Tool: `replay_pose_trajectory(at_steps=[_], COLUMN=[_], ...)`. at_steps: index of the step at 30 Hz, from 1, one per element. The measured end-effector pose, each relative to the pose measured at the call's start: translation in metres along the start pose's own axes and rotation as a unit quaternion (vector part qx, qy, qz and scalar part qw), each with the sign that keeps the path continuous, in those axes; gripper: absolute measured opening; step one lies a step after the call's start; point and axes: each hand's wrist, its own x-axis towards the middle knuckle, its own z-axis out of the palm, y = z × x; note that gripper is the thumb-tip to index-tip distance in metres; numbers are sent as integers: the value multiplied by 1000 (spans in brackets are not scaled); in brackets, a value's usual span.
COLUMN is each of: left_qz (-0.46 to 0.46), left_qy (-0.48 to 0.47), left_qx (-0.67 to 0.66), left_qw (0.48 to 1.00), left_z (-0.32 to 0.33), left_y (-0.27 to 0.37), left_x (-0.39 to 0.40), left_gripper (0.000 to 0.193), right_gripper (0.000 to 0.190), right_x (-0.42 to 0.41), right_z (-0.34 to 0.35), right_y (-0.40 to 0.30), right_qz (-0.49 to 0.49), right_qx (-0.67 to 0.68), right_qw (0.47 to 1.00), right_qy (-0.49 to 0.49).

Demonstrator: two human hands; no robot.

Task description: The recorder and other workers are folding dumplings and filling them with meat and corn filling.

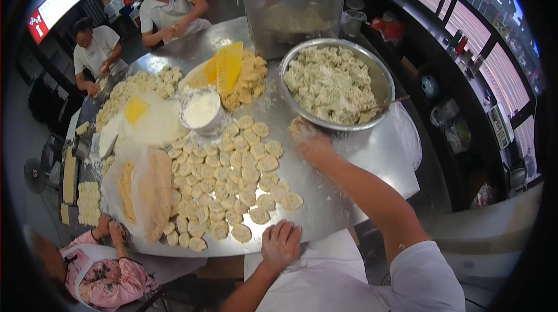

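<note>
My right hand (307, 140) is at the near left rim of a large metal bowl (338, 127), its fingers partly hidden and dusted with flour. Whether it holds something there is unclear. The bowl is full of a pale, crumbly filling (329, 85), and a thin stick-like handle (386, 103) leans out over its right rim. Resting on the near edge of the metal table (331, 198), my left hand (281, 244) lies palm down with nothing in it. Many flattened round dough pieces (235, 168) cover the table just beyond and left of it.
A floured metal container (202, 111) stands beside yellow plastic scrapers (229, 66) on tan dough (250, 79). An open plastic bag of crumbly material (148, 190) lies left. Upright behind is a translucent bin (294, 7). Two people work across the table; another is at the lower left.
</note>
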Motion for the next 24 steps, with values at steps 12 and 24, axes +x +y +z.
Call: replay_pose_trajectory(at_steps=[12, 24], left_qz=[-6, -25], left_qy=[22, 4], left_qx=[-33, -6], left_qw=[999, 1000], left_z=[2, 2], left_y=[1, 6], left_x=[-13, -12], left_gripper=[28, 31], right_gripper=[43, 49], right_x=[-114, -120], right_z=[-77, -68], right_y=[21, 8], right_qz=[223, 133], right_qx=[78, -3], right_qw=[972, 991], right_qy=[-7, 7])
